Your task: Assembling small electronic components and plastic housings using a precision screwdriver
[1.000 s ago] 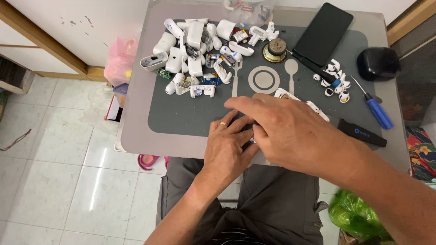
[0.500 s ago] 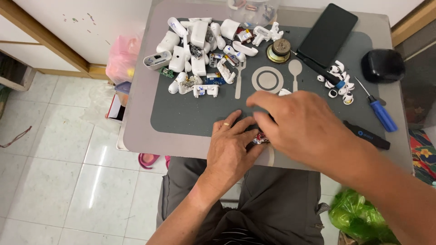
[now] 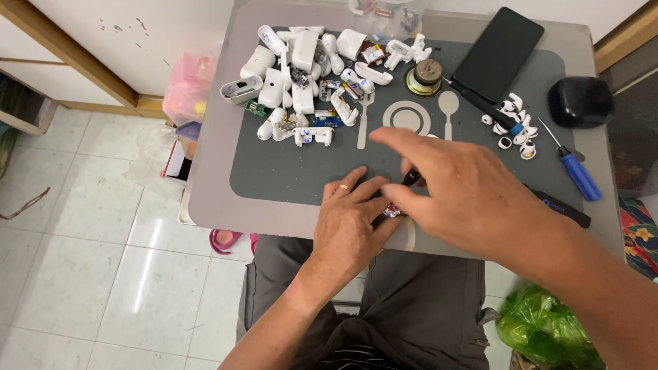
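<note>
The left hand (image 3: 353, 216) lay palm down near the front edge of the worktop (image 3: 212, 171), its fingers curled over a small part (image 3: 393, 210) with red and white showing between the fingertips. That grip was closed tight on the part, pinning it against the grey mat (image 3: 288, 171); most of the piece was hidden under the fingers, so I could not tell what it was. A ring sat on one finger of that hand.

The right hand (image 3: 473, 199) came in from the right, just above and touching the left. Its thumb and fingers pinched a thin dark tool (image 3: 411, 178), whose tip pointed down toward the small part; the forefinger stretched out loose to the left. How the tool met the part I could not make out.

Farther back on the mat lay a pile of white earbud cases and shells (image 3: 305, 75), well apart from both hands. Beside it stood a round brass-coloured disc (image 3: 423, 75), then a black phone (image 3: 498, 44). To the right lay a cluster of small white earbud pieces (image 3: 513, 127), a blue-handled screwdriver (image 3: 576, 171) and a black case (image 3: 580, 101). A green bag (image 3: 548, 329) sat on the floor by the person's knee.
</note>
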